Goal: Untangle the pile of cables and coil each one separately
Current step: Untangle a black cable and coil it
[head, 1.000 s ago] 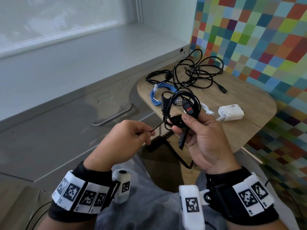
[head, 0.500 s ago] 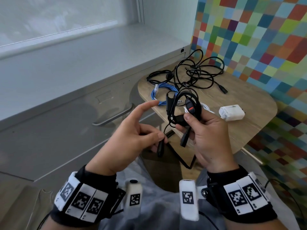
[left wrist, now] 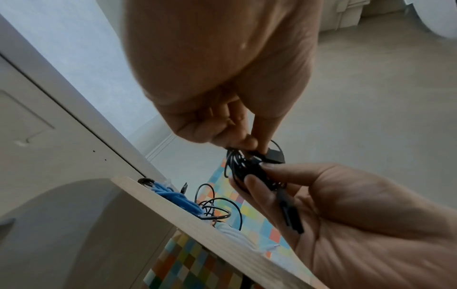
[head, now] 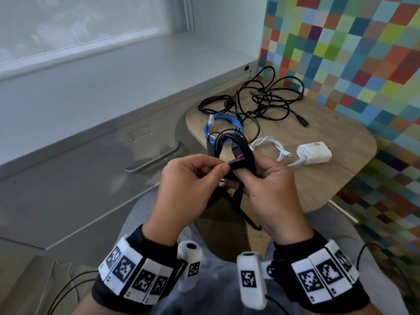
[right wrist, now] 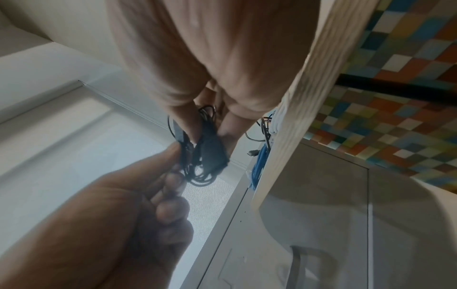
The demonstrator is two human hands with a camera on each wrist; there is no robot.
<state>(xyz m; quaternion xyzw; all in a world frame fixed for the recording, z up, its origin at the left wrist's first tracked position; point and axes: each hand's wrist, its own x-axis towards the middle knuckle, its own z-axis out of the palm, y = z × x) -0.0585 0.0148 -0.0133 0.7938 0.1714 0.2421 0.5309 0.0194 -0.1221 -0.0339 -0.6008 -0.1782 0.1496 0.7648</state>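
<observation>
A small black cable coil point(head: 229, 144) with a red-marked plug is held above the table's near-left edge. My right hand point(head: 266, 178) grips the coil point(left wrist: 247, 170) from the right, fingers curled round it. My left hand point(head: 197, 176) pinches the black strap point(head: 236, 163) wrapped round the coil point(right wrist: 197, 168), thumb and forefinger closed on it. On the wooden table point(head: 341, 173) lie a tangled pile of black cables point(head: 268, 103), a coiled blue cable point(head: 218, 123) and a white cable point(head: 270, 146) with its white charger point(head: 314, 153).
A grey cabinet with a metal handle point(head: 154, 160) stands to the left under a window sill. A multicoloured checked wall point(head: 352, 53) borders the table on the right. My lap lies below the hands.
My left hand, which had let go and opened its forefinger, has closed in on the coil and now pinches the strap. Both hands have risen slightly toward the table edge.
</observation>
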